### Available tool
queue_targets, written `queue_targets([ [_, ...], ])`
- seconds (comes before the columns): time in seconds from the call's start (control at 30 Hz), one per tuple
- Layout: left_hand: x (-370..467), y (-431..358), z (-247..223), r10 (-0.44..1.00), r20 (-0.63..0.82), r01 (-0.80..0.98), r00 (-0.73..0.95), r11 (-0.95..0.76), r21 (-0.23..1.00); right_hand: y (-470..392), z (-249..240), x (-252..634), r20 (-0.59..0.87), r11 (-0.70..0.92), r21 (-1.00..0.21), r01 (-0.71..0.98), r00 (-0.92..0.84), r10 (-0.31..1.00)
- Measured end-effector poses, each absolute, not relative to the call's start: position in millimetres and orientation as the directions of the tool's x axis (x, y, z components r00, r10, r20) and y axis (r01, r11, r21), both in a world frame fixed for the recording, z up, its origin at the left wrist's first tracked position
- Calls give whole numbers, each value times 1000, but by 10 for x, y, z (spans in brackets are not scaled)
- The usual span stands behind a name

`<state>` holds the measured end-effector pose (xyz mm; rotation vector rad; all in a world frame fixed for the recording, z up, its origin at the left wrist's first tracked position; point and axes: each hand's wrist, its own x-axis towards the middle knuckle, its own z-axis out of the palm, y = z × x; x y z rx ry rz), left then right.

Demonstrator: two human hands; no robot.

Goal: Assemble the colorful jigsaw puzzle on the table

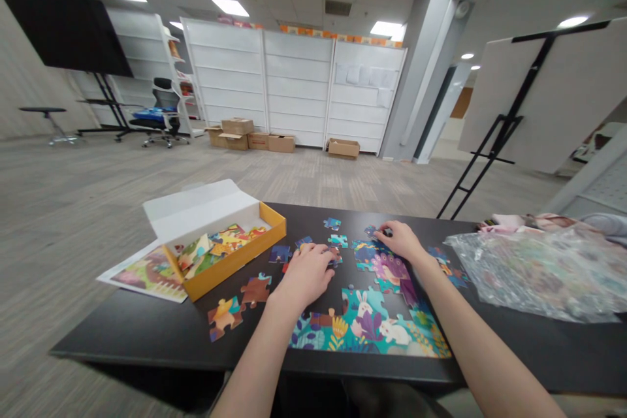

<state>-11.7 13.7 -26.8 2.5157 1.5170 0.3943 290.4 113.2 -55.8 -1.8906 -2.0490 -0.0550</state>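
Touching a blue jigsaw piece (370, 230) with my right hand (404, 241), nearly closed; grip unclear. Left hand (308, 274) loosely spread, hold unclear. Partly joined jigsaw (367, 320) nearside of my right hand: align squarely before pressing.

Head-worn view, forward and down

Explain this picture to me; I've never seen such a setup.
There is no machine: you see two bare hands, the left hand and the right hand. The only view comes from a camera worn on the head, facing forward and down. On the dark table lie a partly built puzzle, loose pieces, an open box and clear plastic. The left covers some pieces; the right's fingertips meet a blue piece. Whether either grips anything is unclear.
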Motion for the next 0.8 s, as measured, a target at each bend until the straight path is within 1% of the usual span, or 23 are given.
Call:
queue_targets([
  [0.1, -113, 133, -269, 877, 122, 829, 465, -479, 289, 1148, -570, 2871, 247, 137, -225, 965, -80, 966],
  [0.3, -126, 129, -232, 881, 111, 830, 460, -471, 299, 1177, -608, 2872, 248, 148, -289, 946, -76, 966],
  [0.53, -139, 128, -214, 878, 115, 819, 465, -476, 321, 1165, -611, 2861, 256, 162, -254, 953, -95, 962],
  [0.7, -203, 143, -191, 867, 111, 800, 485, -492, 343, 1152, -597, 2866, 244, 178, -195, 965, -128, 961],
  [0.8, -384, 164, -105, 908, 123, 841, 400, -417, 344, 1144, -589, 2875, 237, 181, -181, 967, -136, 962],
])
